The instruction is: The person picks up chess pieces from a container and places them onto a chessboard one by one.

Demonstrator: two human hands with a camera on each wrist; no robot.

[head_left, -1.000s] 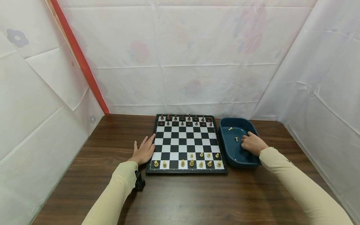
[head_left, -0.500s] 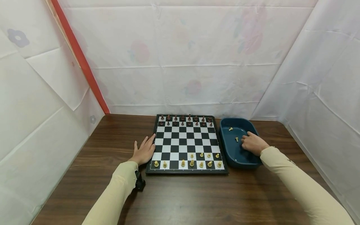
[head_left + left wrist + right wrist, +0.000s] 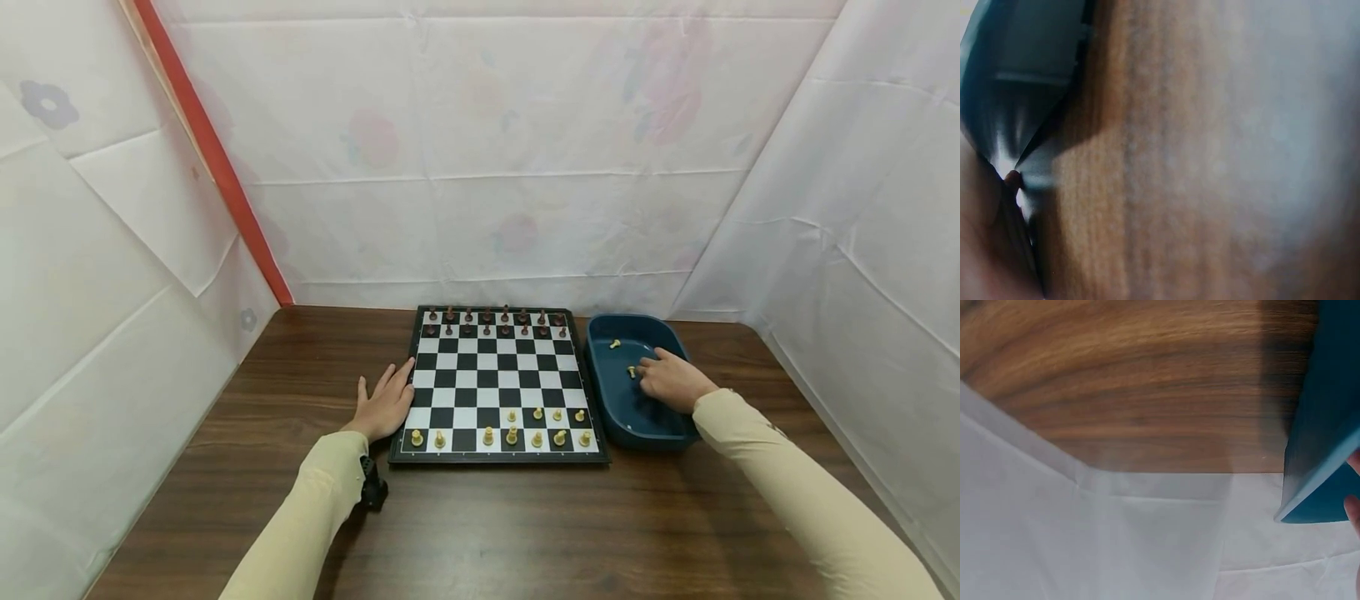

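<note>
My left hand [image 3: 381, 408] lies with spread fingers against the left edge of the chessboard [image 3: 486, 377]. Inside the blue bin [image 3: 622, 408], my right hand [image 3: 671, 383] reaches down, its fingertips right at a pale yellow chess piece [image 3: 632, 372]. Whether they pinch it I cannot tell. A second pale chess piece [image 3: 615, 343] lies farther back in the bin. On the board's near side, pale pieces [image 3: 512, 435] fill most of the first row and the right half of the second. Two rows of dark red-brown pieces [image 3: 486, 317] stand along the far side.
The bin stands close along the board's right edge, and its raised wall [image 3: 1310, 469] shows in the right wrist view. Wood-grained table [image 3: 510, 525] extends in front. White sheets [image 3: 480, 225] hang behind and at both sides, with a red strip [image 3: 217, 158] at left.
My right hand has shifted slightly left inside the bin, up to the nearer pale chess piece. My left hand and the pieces on the board have not moved.
</note>
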